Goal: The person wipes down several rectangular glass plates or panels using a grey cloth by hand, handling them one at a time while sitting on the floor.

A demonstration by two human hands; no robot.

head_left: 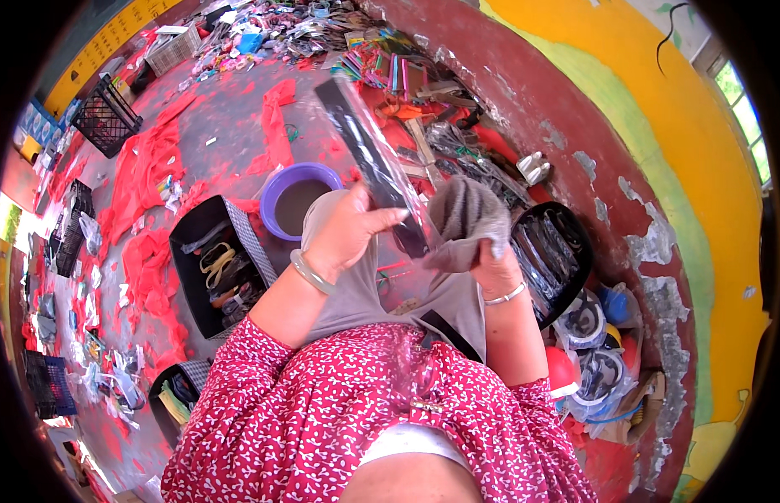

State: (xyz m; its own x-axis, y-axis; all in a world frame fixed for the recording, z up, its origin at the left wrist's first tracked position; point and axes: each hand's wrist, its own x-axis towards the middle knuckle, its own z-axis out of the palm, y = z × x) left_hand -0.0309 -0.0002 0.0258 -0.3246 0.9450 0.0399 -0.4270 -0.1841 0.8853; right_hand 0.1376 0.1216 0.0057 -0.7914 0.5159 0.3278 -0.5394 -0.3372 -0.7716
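My left hand (346, 228) is closed around a long, flat black item in a clear plastic sleeve (365, 147). It slants up and away from me, and its exact kind does not show. A grey-brown cloth (467, 214) hangs bunched in my right hand (496, 270), and its edge touches the near end of the sleeve. Just right of that hand, a black bin (585, 261) holds several dark, plastic-wrapped long items. In front of my left arm stands a purple basin (267, 197) of murky water.
To the left, a black box (185, 260) holds assorted small goods, with a second box (159, 411) nearer. Bagged round items (600, 369) lie by the right wall. Red cloth (151, 184), black crates (105, 117) and heaped goods (298, 42) cover parts of the floor.
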